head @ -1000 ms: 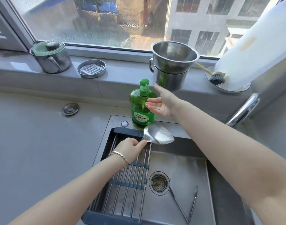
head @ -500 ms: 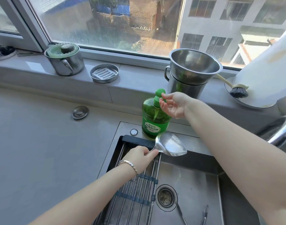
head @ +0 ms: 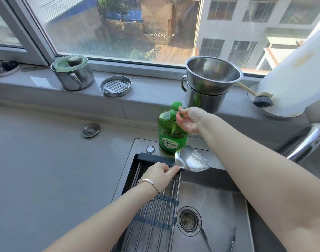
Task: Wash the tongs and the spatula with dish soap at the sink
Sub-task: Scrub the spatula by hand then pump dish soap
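My left hand (head: 160, 176) grips the handle of the steel spatula (head: 191, 160), whose wet blade hangs over the back edge of the sink (head: 217, 200) just in front of the green dish soap bottle (head: 171, 137). My right hand (head: 189, 120) is at the bottle's green pump head, with fingertips curled around it and the wet palm turned up. The metal tongs (head: 206, 240) lie on the sink floor right of the drain (head: 189, 220), partly cut off by the frame's bottom edge.
A roll-up drying rack (head: 155, 215) covers the sink's left part. The faucet (head: 308, 142) is at right. The windowsill holds a steel mug (head: 73, 77), a soap dish (head: 115, 86), stacked steel pots (head: 210, 84) and a dish brush (head: 261, 100).
My right hand moved from beside the bottle onto its pump head and curled there. The view shifted closer and left; my left hand kept holding the spatula.
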